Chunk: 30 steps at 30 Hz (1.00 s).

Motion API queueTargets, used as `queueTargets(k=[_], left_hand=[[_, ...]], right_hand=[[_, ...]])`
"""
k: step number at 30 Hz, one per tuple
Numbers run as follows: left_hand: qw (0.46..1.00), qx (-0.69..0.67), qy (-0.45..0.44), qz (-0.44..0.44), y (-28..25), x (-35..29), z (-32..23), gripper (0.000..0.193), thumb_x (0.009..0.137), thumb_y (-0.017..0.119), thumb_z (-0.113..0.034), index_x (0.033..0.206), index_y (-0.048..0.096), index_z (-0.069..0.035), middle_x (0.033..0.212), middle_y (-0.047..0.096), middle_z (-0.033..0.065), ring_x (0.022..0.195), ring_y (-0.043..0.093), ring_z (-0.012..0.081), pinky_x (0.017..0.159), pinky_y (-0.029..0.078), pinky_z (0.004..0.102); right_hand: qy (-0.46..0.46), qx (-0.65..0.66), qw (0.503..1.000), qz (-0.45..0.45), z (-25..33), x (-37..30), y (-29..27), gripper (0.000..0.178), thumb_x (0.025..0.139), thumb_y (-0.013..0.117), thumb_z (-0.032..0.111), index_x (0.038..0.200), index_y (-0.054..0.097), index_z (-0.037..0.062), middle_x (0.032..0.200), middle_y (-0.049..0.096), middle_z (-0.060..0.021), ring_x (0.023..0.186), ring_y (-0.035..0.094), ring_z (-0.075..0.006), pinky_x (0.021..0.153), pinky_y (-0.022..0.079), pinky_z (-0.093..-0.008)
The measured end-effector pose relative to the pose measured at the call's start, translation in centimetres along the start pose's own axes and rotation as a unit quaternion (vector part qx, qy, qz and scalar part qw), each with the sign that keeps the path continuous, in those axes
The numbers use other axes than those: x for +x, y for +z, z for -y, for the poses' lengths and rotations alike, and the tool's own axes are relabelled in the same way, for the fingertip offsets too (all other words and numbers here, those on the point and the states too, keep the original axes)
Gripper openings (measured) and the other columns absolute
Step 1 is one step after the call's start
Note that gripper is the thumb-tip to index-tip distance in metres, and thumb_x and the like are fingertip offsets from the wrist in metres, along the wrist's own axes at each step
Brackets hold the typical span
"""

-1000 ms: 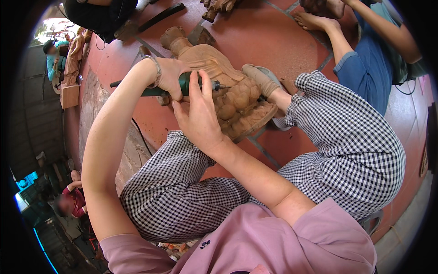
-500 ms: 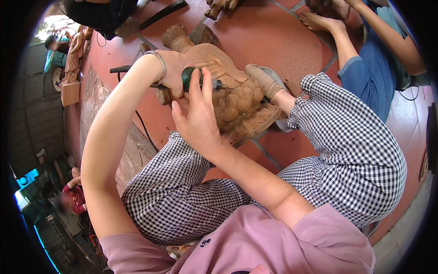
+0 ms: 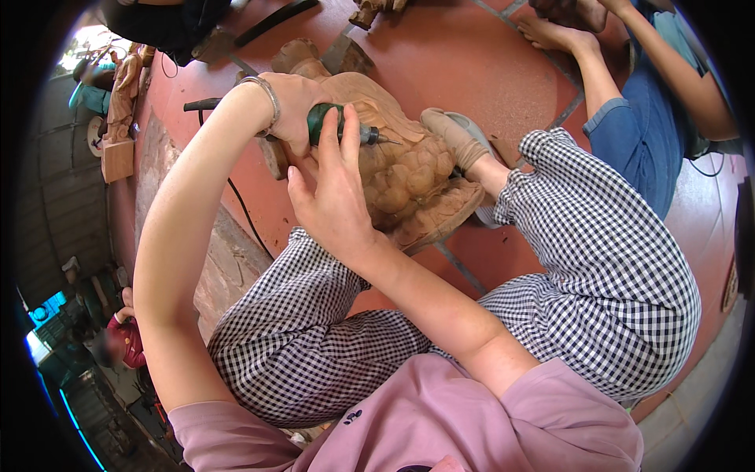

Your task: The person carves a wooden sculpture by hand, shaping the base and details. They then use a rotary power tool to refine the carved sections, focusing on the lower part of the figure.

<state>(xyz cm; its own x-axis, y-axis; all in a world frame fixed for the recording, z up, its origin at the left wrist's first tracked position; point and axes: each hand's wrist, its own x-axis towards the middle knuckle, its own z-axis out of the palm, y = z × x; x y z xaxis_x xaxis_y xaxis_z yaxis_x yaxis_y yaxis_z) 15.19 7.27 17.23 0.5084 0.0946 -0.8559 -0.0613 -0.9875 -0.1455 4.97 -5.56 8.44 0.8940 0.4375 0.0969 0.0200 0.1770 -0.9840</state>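
A carved brown wooden figure (image 3: 413, 177) with a cluster of rounded lumps lies on the floor before my legs. My left hand (image 3: 292, 106), a bracelet at its wrist, is closed around the rear of a green rotary tool (image 3: 317, 120) with a dark cord. My right hand (image 3: 336, 185) has its index and middle fingers laid across the tool's front, with the thumb apart to the left; its other fingers are hidden. The tool's thin metal bit (image 3: 389, 140) points right, over the carving's lumps; whether it touches the wood I cannot tell.
My foot in a tan sock (image 3: 456, 141) rests against the carving's right side. Another person's bare foot (image 3: 554, 35) and denim leg (image 3: 633, 153) are at the upper right. A wooden statue (image 3: 122, 98) stands at the far left. A black cord (image 3: 248, 212) runs along the red tiles (image 3: 503, 102).
Both hands and the rotary tool have shifted slightly up and left in view, with the carving. The tool's bit shows more plainly and sits farther right over the lumps.
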Motion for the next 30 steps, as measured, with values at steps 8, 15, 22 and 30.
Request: queueTargets(k=[8, 15, 22, 30], left_hand=[[0.999, -0.028, 0.017, 0.016, 2.0, 0.3, 1.7, 0.059, 0.054, 0.085, -0.024, 0.108, 0.066, -0.011, 0.094, 0.073, 0.0124, 0.089, 0.071, 0.0311, 0.077, 0.057, 0.0416], [0.999, -0.017, 0.017, -0.026, 0.1, 1.1, 0.4, 0.058, 0.052, 0.087, -0.026, 0.104, 0.067, -0.011, 0.085, 0.073, 0.0134, 0.073, 0.071, 0.0314, 0.062, 0.057, 0.0401], [0.997, -0.06, 0.04, -0.027, 2.9, 0.6, 1.9, 0.06, 0.055, 0.086, -0.023, 0.11, 0.067, -0.01, 0.097, 0.072, 0.0136, 0.092, 0.071, 0.0321, 0.078, 0.056, 0.0417], [0.924, -0.308, 0.017, -0.225, 7.3, -6.6, 4.0, 0.055, 0.062, 0.077, -0.018, 0.112, 0.062, -0.002, 0.086, 0.065, 0.0099, 0.077, 0.065, 0.0202, 0.072, 0.056, 0.0344]], right_hand=[[-0.017, -0.034, 0.999, 0.039, -0.3, -1.2, 0.6, 0.078, 0.087, 0.062, -0.007, 0.15, 0.016, -0.018, 0.157, -0.003, -0.0394, 0.131, 0.052, -0.0459, 0.105, 0.051, -0.0384], [0.005, -0.024, 1.0, 0.017, -0.3, 0.5, -0.4, 0.079, 0.086, 0.065, 0.0, 0.148, 0.019, -0.0185, 0.156, 0.002, -0.0433, 0.132, 0.041, -0.0599, 0.103, 0.05, -0.0466], [0.01, -0.034, 0.999, 0.037, -0.5, -1.3, 0.4, 0.078, 0.085, 0.065, 0.001, 0.148, 0.022, -0.0171, 0.157, 0.008, -0.0402, 0.131, 0.044, -0.056, 0.109, 0.043, -0.0493], [-0.2, -0.139, 0.965, -0.102, -0.5, 0.9, -4.0, 0.024, 0.087, 0.064, 0.007, 0.11, 0.065, 0.0027, 0.109, 0.065, -0.0146, 0.105, 0.062, -0.0344, 0.093, 0.048, -0.0438]])
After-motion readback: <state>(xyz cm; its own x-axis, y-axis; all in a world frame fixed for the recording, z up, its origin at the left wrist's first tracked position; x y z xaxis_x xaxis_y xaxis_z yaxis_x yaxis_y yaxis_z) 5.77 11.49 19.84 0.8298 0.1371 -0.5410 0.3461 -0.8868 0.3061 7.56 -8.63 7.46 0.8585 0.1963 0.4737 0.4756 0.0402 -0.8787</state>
